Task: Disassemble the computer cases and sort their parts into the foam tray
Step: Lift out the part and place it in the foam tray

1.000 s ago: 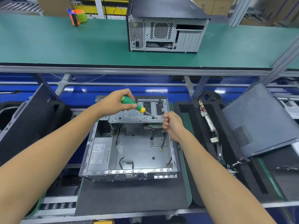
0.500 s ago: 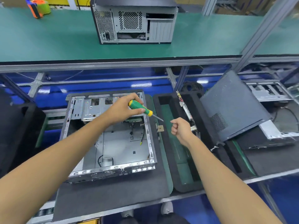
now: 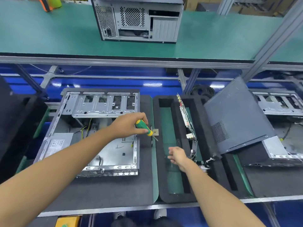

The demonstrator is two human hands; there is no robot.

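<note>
While left hand (image 3: 129, 125) grips screwdriver (image 3: 145, 128) pointing down-right, right hand (image 3: 177, 155) hangs slack

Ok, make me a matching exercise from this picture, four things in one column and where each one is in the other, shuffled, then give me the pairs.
Things
1. screwdriver
2. circuit board
3. closed computer case
4. dark side panel

Places
A. on the upper green shelf
B. gripped in the left hand
C. leaning at the foam tray's right side
D. standing on edge in a foam tray slot

Pairs: 1-B, 2-D, 3-A, 4-C
</note>
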